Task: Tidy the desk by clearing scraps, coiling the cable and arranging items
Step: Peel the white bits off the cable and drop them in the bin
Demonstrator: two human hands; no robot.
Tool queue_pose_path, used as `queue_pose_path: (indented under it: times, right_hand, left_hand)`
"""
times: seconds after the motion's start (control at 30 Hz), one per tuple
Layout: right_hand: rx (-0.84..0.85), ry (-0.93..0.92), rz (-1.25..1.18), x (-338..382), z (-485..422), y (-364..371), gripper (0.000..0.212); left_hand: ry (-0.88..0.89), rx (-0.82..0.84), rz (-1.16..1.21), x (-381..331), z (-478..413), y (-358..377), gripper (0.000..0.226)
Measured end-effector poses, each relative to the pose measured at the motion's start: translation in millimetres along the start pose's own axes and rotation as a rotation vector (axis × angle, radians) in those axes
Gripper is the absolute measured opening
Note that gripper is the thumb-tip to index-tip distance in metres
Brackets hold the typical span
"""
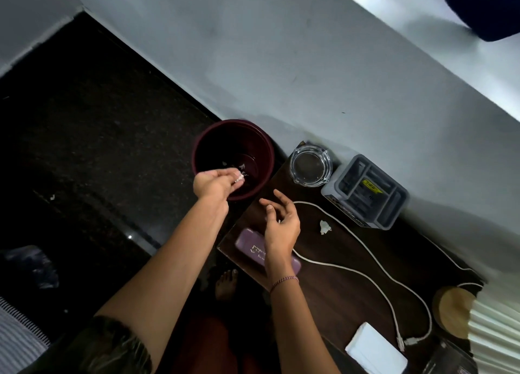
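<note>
Two crumpled white paper scraps showed outside the bin. One scrap [239, 179] was pinched in the fingertips of the left hand [215, 183], over the open mouth of the one round maroon plastic bin [264, 148]. The other scrap [325, 227] lay on the dark wooden desk [351, 275], near the right hand [280, 221], which hovered relaxed, fingers spread, holding nothing. One white cable [309, 261] snaked uncoiled past it.

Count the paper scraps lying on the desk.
1. A crumpled white scrap lies on the desk between two runs of the cable, near the grey tray. A second scrap, pinched by the left hand over the bin, is off the desk. The right hand may hide more.
</note>
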State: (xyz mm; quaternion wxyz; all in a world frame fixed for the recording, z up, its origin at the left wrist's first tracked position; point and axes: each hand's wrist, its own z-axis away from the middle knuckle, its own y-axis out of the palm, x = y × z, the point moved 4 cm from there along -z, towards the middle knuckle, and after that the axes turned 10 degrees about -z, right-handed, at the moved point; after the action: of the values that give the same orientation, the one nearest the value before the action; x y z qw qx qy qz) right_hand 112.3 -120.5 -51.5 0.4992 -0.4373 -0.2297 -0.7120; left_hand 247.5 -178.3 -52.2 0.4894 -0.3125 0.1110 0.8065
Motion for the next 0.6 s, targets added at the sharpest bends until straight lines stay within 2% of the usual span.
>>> queue_pose_path:
  times: [0.07,0.13,0.2,0.27,0.4,0.6]
  right_hand:
    - [-0.014,0.012,-0.016,-1,-3,3,0.033]
    - [-0.024,0.017,-0.02,-1,-5,4,0.033]
    - [-0.022,0.014,-0.027,0,-7,5,0.035]
    - [-0.013,0.008,-0.043,1,-8,5,0.036]
    - [-0.034,-0.01,-0.025,-3,-9,-4,0.035]
    - [-0.129,-0.024,0.039,-9,-9,-32,0.031]
  left_hand:
    - [0.014,-0.019,0.004,-14,-12,0,0.015]
    - [-0.001,-0.006,-0.006,-23,-22,-1,0.009]
    - [-0.042,0.016,-0.052,-25,-32,0,0.032]
    - [-0.061,-0.015,-0.126,-25,-39,-3,0.041]
    - [-0.07,-0.074,-0.178,-17,-41,-9,0.033]
    - [-0.144,-0.006,-0.174,12,-20,-4,0.028]
